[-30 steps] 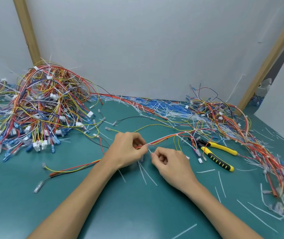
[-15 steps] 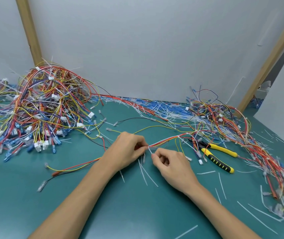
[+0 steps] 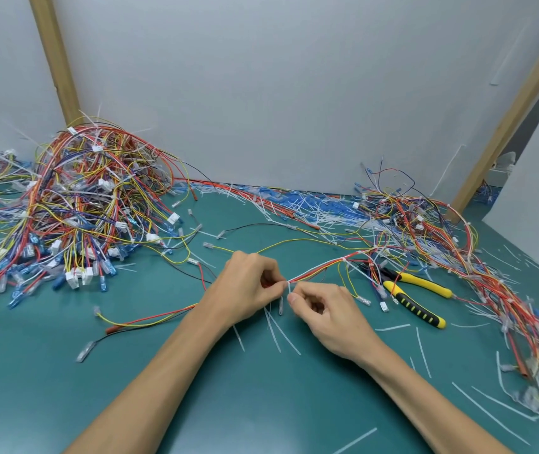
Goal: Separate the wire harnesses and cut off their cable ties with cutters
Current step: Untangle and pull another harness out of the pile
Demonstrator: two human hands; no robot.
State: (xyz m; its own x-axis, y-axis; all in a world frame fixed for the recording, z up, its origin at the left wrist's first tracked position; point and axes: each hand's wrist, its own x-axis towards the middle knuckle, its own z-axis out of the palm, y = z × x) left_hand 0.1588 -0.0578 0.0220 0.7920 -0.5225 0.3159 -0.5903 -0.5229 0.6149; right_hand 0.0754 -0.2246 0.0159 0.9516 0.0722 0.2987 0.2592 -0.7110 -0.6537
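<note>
Left hand (image 3: 248, 286): fingers curled, pinching the thin red, yellow and white wire harness (image 3: 317, 270) at its near end. Right hand (image 3: 330, 319): also curled, thumb and forefinger apparently nipping the tail of a small white plastic cable tie (image 3: 289, 286) that sits between the two sets of fingertips. The harness's long axis runs from the hands away and to the right, into the loose tangle of red wires (image 3: 458, 257). Yellow-and-black-handled cutters (image 3: 415, 299) lie untouched on the green mat (image 3: 196, 388), near the right hand and on its outer side, so that hand looks better placed to reach them. Cut white tie offcuts (image 3: 281, 332) lie under the hands. A big multicoloured wire heap (image 3: 81, 208) sits far left.
</note>
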